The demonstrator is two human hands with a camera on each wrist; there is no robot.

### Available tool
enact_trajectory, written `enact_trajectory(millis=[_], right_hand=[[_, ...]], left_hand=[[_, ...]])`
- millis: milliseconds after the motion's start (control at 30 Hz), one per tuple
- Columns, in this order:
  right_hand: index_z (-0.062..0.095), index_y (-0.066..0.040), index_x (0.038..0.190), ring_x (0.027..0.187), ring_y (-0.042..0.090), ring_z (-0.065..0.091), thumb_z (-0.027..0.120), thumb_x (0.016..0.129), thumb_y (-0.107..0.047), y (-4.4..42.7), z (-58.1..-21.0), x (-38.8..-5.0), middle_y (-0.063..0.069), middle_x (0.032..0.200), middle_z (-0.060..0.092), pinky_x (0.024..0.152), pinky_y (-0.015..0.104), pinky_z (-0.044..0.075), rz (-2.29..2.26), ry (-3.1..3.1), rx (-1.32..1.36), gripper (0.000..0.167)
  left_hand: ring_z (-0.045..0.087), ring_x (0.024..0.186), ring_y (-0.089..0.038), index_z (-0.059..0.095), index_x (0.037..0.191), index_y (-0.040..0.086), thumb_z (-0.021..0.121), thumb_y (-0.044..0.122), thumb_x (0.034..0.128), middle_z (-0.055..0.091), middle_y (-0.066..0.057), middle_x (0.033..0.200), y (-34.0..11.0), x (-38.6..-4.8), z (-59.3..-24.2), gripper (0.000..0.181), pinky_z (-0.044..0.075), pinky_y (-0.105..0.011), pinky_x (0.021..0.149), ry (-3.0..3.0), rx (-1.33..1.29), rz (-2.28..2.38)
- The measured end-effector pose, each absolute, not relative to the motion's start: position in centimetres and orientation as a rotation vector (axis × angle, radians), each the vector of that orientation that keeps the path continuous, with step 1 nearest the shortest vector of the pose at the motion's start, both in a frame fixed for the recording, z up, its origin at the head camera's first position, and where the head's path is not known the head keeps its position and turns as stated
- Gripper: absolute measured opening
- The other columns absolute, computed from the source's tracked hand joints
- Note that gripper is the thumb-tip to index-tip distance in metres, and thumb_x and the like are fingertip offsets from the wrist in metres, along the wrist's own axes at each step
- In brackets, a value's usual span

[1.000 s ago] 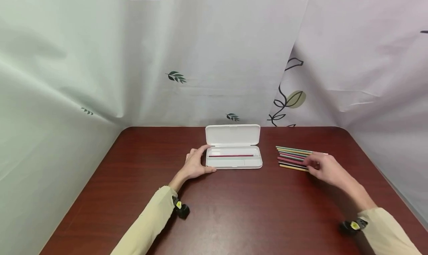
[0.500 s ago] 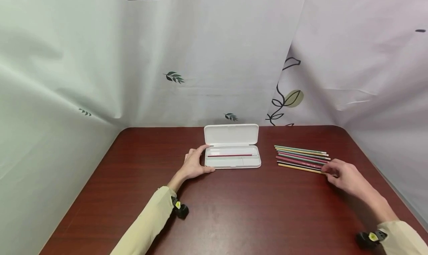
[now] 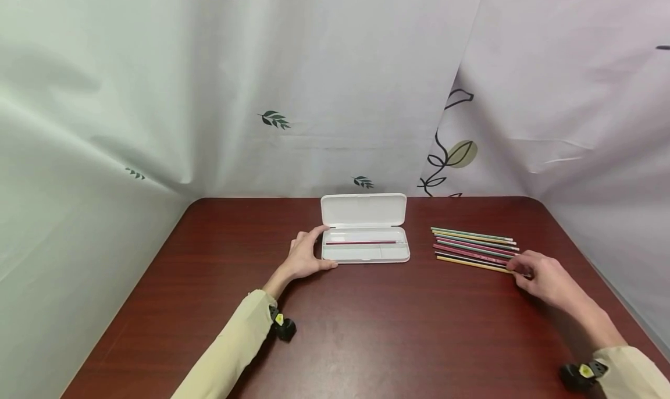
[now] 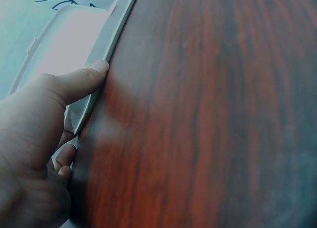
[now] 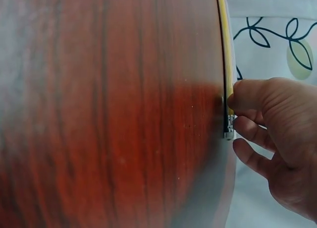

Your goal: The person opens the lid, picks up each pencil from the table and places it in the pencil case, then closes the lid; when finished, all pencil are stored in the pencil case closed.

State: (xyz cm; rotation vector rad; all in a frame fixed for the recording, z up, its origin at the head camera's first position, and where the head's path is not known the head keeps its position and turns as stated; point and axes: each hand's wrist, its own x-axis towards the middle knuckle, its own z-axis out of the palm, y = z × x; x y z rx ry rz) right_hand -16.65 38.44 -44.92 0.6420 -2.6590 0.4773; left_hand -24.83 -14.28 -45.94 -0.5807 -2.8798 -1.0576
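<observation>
Fingers of the right hand (image 3: 541, 278) are together on the tail end of the yellow pencil (image 5: 228, 54), the nearest one in a row of coloured pencils (image 3: 473, 245). The left hand (image 3: 302, 262) holds the white case (image 3: 353, 253) by its left end, thumb on the near edge, forefinger at the far corner, spread well apart. The case stands open near the back edge of the brown-red table (image 3: 398, 323). Between case and row I have a gap of table, and wider room in front. Pale marks on the thick red pencil (image 3: 460, 252) are too small for me to read. The right wrist view gives me the yellow pencil's metal end (image 5: 230, 124), hidden in the head view; only the head view shows the thin red pencil (image 3: 361, 242) inside the case.
</observation>
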Motion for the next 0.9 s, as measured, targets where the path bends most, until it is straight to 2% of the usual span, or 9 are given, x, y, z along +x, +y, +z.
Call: enact_trajectory(millis=[433,633,900], right_hand=[[0.066,-0.011,0.083,0.065,0.004,0.042,0.076,0.065,0.011,38.4,-44.62,-16.87,-0.004,0.075,0.051,0.055,0.03,0.038,0.47,-2.727,0.674,0.031],[0.065,-0.011,0.083,0.064,0.002,0.041,0.075,0.065,0.011,38.37,-44.46,-16.95,-0.008,0.075,0.049,0.054,0.029,0.037,0.471,-2.759,0.674,0.03],[0.064,-0.014,0.08,0.063,-0.001,0.042,0.075,0.06,0.011,38.39,-44.8,-16.98,-0.015,0.073,0.048,0.053,0.028,0.039,0.493,-2.713,0.701,0.034]], left_hand=[[0.045,0.115,-0.03,0.047,0.147,0.014,0.091,0.032,0.0698,0.061,-0.012,0.116,-14.25,-24.91,-45.99,0.09,0.029,-0.049,0.098,-2.872,-0.58,-1.054],[0.045,0.115,-0.03,0.047,0.147,0.014,0.091,0.032,0.0703,0.06,-0.012,0.118,-14.33,-24.86,-45.95,0.091,0.029,-0.049,0.098,-2.875,-0.577,-1.06],[0.045,0.115,-0.03,0.047,0.148,0.014,0.091,0.031,0.0703,0.06,-0.012,0.118,-14.28,-24.83,-46.0,0.091,0.029,-0.049,0.099,-2.882,-0.575,-1.063]])
